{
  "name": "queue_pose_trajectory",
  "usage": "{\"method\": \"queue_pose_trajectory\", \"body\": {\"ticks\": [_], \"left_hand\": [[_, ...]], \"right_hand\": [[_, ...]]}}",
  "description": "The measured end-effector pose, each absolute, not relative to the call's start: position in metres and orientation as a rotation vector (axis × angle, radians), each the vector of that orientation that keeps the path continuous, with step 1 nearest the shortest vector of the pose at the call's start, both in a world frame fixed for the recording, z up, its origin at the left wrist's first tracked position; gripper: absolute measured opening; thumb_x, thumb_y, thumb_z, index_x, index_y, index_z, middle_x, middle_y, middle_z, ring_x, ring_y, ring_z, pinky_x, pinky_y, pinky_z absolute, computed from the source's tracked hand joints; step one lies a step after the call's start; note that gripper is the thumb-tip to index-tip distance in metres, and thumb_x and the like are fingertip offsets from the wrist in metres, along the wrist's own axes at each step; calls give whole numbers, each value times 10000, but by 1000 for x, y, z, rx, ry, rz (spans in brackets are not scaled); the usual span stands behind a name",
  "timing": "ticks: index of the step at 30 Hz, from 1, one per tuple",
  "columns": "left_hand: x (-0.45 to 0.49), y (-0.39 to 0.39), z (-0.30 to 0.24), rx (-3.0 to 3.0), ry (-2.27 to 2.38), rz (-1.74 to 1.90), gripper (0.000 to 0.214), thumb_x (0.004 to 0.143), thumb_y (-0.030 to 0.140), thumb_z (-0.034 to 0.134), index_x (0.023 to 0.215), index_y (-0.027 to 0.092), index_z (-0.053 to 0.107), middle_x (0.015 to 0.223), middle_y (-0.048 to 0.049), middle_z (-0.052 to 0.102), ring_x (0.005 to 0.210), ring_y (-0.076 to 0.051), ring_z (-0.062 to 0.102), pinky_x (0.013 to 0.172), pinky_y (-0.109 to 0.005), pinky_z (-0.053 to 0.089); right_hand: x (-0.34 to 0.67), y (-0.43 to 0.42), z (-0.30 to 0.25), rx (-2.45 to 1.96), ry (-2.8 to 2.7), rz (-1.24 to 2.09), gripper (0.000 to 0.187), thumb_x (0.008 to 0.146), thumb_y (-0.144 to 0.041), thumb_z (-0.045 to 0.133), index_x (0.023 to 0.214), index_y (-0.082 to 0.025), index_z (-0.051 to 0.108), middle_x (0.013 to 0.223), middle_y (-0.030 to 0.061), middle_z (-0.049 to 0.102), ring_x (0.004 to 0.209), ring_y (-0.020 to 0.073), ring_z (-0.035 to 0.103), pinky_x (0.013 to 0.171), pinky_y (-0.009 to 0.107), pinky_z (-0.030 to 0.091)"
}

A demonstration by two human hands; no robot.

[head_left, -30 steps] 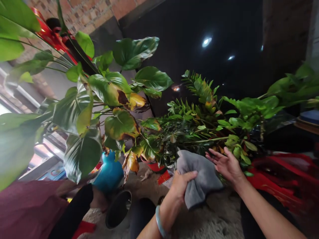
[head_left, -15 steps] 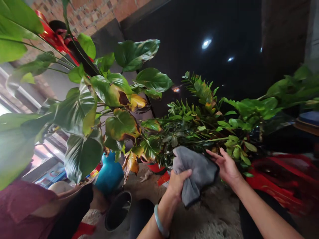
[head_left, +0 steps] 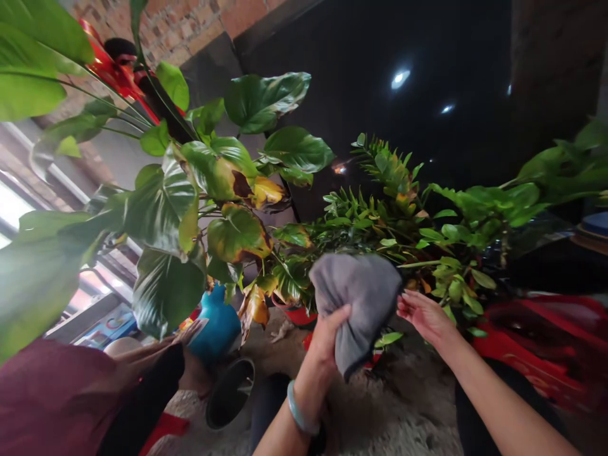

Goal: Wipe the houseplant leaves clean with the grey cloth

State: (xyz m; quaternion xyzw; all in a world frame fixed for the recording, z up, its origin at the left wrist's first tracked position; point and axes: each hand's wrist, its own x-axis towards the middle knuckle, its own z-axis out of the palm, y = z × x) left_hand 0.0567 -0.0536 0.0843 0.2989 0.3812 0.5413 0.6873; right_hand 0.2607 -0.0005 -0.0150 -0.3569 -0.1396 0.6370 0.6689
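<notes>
Bunched folds of a grey cloth (head_left: 358, 297) with a dark edge are gripped in my left hand (head_left: 330, 339), thumb on top. That wrist wears a pale bangle (head_left: 300, 410). My right hand (head_left: 427, 320) is at the cloth's right edge, its fingertips drawn together there in what looks like a pinch. Behind the cloth, dense green foliage (head_left: 380, 218) stands in front of a dark glossy panel. A single green leaf (head_left: 388, 339) shows just below the cloth, between my hands.
Large leaves (head_left: 159, 202), some browned and yellowed, crowd the left. A co-worker's maroon sleeve (head_left: 52, 392) is at lower left, near a blue vase-like vessel (head_left: 215, 326) and a dark bucket (head_left: 230, 392). At right lies a red bag (head_left: 536, 342). A red pot (head_left: 294, 312) sits behind.
My left hand has raised the cloth and moved it slightly left, spreading it wider. My right hand's fingers, spread before, have drawn together at its edge. The co-worker's hand has shifted toward the blue vessel.
</notes>
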Motion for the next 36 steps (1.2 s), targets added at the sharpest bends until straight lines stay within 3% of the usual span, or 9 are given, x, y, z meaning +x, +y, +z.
{"method": "queue_pose_trajectory", "body": {"ticks": [5,12,16,20,23,29,36], "left_hand": [[38,-96,68,760,885,954,496,448,158,910,921,160,761,854,-103,797,940,-371,740,939,-486,544],[40,-46,132,723,840,1365,617,472,278,921,1044,148,728,879,-81,798,1016,-320,724,1034,-425,494],[45,-50,83,628,910,1298,639,405,246,936,997,138,723,899,-101,796,993,-342,727,993,-443,517],[30,-90,40,670,896,1041,588,420,187,932,972,147,733,889,-93,799,938,-347,741,944,-476,536],[17,-94,61,734,859,1040,567,434,181,928,968,124,746,878,-104,798,950,-343,737,964,-452,526],[15,-40,114,508,883,1521,270,550,235,851,772,166,714,699,-28,761,913,-263,740,989,-353,517],[16,-109,38,492,1020,1132,319,531,315,861,775,138,757,784,-110,785,1038,-362,708,962,-413,535]], "right_hand": [[265,-3,-16,-813,-335,1442,282,604,-64,767,814,-247,722,581,-15,718,465,159,634,450,279,545],[260,-4,-14,-742,-430,1458,213,599,-129,745,773,-252,734,609,0,727,528,170,653,555,315,565],[262,-4,-11,-766,-410,1519,150,683,-226,705,824,-245,751,803,64,794,737,225,732,694,360,593],[268,-5,-12,-815,-450,1570,201,740,-291,655,905,-242,760,954,99,799,871,268,734,749,402,584],[268,-5,-13,-822,-456,1561,208,758,-337,643,904,-242,756,975,106,791,914,273,720,780,412,576],[261,-6,-12,-770,-473,1511,198,741,-358,677,876,-242,763,972,114,790,873,278,721,722,402,582],[264,-6,-12,-809,-476,1538,222,802,-344,584,860,-247,776,940,104,803,815,264,735,689,388,586]]}}
